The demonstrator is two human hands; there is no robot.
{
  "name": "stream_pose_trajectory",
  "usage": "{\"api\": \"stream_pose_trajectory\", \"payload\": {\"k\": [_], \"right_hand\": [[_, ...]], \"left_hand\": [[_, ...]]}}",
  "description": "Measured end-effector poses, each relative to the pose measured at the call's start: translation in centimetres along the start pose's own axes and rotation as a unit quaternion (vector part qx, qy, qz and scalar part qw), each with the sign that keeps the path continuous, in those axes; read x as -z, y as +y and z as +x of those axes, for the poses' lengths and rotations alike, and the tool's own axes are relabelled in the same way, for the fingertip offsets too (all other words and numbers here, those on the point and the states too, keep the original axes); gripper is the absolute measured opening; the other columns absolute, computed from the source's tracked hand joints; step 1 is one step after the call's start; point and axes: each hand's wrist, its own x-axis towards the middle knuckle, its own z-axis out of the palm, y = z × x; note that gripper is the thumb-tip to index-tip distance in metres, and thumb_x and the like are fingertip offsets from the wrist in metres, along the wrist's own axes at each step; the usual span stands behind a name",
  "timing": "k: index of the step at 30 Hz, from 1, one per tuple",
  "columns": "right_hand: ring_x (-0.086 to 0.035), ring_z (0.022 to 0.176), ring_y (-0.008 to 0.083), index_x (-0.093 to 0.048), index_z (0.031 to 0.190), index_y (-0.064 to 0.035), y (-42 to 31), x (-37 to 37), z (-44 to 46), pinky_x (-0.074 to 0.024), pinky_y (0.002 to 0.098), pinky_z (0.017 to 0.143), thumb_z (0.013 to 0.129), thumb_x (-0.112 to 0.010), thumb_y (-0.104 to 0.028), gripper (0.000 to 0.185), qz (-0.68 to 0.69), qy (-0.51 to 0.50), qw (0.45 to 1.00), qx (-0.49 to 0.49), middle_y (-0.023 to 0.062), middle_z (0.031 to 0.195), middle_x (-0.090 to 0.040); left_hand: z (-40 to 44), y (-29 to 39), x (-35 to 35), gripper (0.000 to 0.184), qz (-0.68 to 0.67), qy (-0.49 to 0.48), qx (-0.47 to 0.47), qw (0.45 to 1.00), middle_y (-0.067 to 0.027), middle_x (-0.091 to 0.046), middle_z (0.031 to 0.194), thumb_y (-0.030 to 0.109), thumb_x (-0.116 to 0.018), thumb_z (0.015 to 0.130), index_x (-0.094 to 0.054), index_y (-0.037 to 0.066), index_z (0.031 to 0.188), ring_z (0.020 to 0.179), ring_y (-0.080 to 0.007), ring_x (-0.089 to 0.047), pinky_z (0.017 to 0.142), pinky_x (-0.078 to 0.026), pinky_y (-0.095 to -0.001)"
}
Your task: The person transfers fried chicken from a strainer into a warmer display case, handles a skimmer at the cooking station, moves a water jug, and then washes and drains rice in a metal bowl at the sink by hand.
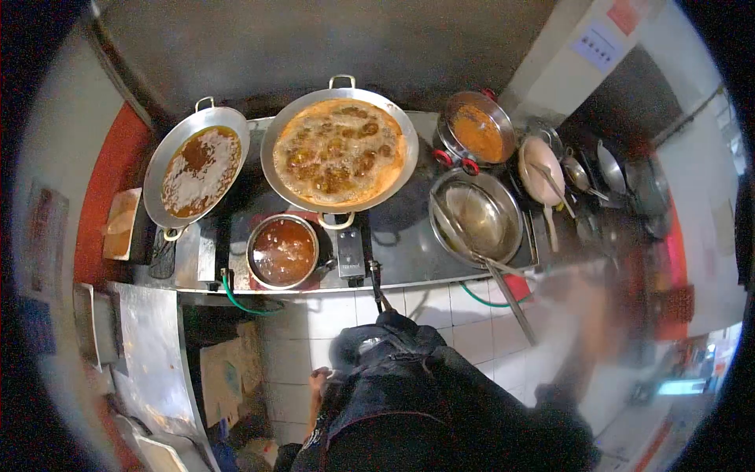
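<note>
Near the blurred right hand (594,321), a metal handle (513,307) at a bowl's (506,200) rim

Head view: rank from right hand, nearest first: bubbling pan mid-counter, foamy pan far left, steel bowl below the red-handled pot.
From the blurred right hand:
1. Steel bowl, right of centre
2. Bubbling pan, mid-counter
3. Foamy pan, far left

Below and right of the large pan (271,161), we find the right hand (595,311) blurred, its grip unreadable; below the pan, the left hand (318,381) appears too small for us to judge its grip.
</note>
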Motion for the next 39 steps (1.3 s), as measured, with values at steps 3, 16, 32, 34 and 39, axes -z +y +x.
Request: {"api": "stream_pose_trajectory", "payload": {"k": [3,16,32,34,39], "right_hand": [[-0.066,0.096,0.0227,-0.060,0.118,-0.0045,-1.2,-4.0,-1.1,-0.0542,0.0343,0.088,0.086,-0.065,-0.013,0.033,-0.114,0.064,0.991,0.028,0.0078,0.105,-0.068],[-0.052,0.051,0.0163,-0.045,0.137,-0.0075,-7.4,2.8,25.0,-0.0430,0.0314,0.046,0.101,-0.049,-0.027,0.041,0.028,0.345,0.923,-0.168,0.0045,0.064,-0.054],[-0.064,0.102,0.0409,-0.058,0.114,0.0060,-7.2,-0.4,46.3,-0.0514,0.0446,0.086,0.086,-0.051,-0.008,0.032,0.096,0.363,0.912,-0.165,0.0290,0.107,-0.065],[-0.068,0.087,0.0329,-0.065,0.095,-0.0017,-7.9,-1.2,47.6,-0.0527,0.0399,0.076,0.084,-0.054,-0.007,0.016,0.129,0.440,0.871,-0.177,0.0212,0.093,-0.069],[-0.062,0.062,0.0173,-0.058,0.093,-0.0062,1.6,-4.7,58.6,-0.0471,0.0378,0.052,0.088,-0.056,-0.006,0.006,0.249,0.407,0.879,0.002,0.0044,0.070,-0.060]], "left_hand": [[0.0,-1.3,2.2,0.048,0.034,-0.102,-0.023,0.994,-0.0160,-0.069,0.098,0.033,-0.076,0.083,-0.064,-0.004,0.111,0.083,-0.0234,-0.066,0.074,-0.056,-0.0367],[-1.4,4.3,-4.5,0.030,0.102,0.091,0.117,0.984,-0.0147,-0.067,0.104,0.021,-0.060,0.091,-0.060,0.000,0.112,0.090,-0.0296,-0.069,0.072,-0.059,-0.0423],[-10.8,-5.3,-1.6,0.008,-0.036,0.147,0.023,0.988,-0.0082,-0.060,0.074,0.005,-0.054,0.085,-0.059,0.002,0.080,0.060,-0.0187,-0.058,0.051,-0.046,-0.0323],[-11.0,-4.4,-1.6,0.009,-0.052,0.168,0.025,0.984,-0.0074,-0.059,0.073,0.004,-0.053,0.085,-0.058,0.003,0.078,0.059,-0.0180,-0.057,0.050,-0.045,-0.0321],[-12.0,-2.0,-2.2,0.012,-0.083,0.226,0.029,0.970,-0.0053,-0.056,0.069,0.002,-0.053,0.084,-0.056,0.005,0.073,0.055,-0.0163,-0.053,0.049,-0.043,-0.0317]]}}
